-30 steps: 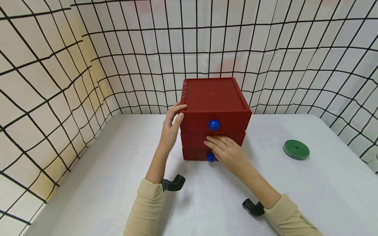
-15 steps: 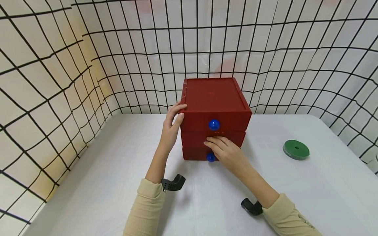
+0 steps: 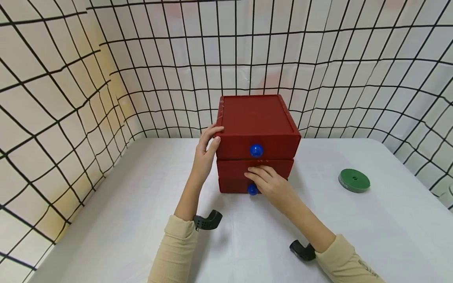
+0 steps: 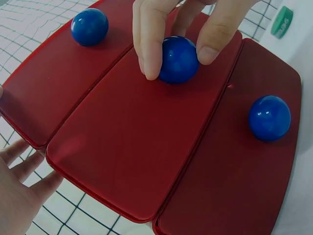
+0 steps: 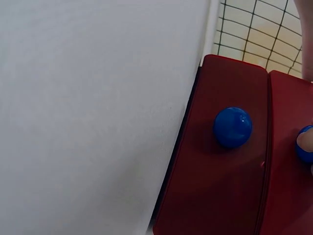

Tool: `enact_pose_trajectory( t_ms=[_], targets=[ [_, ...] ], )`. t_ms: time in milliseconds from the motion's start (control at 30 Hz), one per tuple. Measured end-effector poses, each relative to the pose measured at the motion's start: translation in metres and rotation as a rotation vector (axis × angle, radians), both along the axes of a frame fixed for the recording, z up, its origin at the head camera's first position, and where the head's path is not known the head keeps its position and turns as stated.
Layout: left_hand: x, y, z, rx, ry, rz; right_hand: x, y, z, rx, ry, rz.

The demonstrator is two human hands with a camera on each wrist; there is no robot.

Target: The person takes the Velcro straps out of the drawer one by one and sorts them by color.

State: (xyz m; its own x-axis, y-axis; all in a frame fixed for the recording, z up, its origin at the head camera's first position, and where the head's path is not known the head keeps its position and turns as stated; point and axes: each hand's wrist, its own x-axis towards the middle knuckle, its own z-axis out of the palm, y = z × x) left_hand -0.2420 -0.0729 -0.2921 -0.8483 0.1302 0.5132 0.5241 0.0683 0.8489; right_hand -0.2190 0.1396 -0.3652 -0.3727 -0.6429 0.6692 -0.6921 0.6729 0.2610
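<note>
The red drawer unit (image 3: 256, 114) stands on the white table (image 3: 138, 236) in front of you; your right hand (image 3: 272, 185) pinches the blue middle knob (image 4: 180, 61) between thumb and fingers, and your left hand (image 3: 204, 151) rests, fingers extended, against the unit's upper left edge. Judge the step in hand as gripping the middle drawer (image 4: 122, 137) with the unit braced. The next move appears to call for straight, level force at the knob; the green disc (image 3: 354, 180), well apart on your right, needs no handling.

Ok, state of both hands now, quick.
Left hand: open, resting against the side of the box.
Right hand: closed, pinching the middle blue knob.
</note>
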Motion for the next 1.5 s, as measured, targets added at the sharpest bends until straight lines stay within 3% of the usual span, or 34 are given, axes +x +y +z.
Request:
enact_pose_trajectory(
  t_ms=[1500],
  targets=[
    [-0.001, -0.002, -0.002, -0.01, 0.009, 0.001, 0.032, 0.003, 0.0, -0.018, -0.002, 0.098]
  ],
)
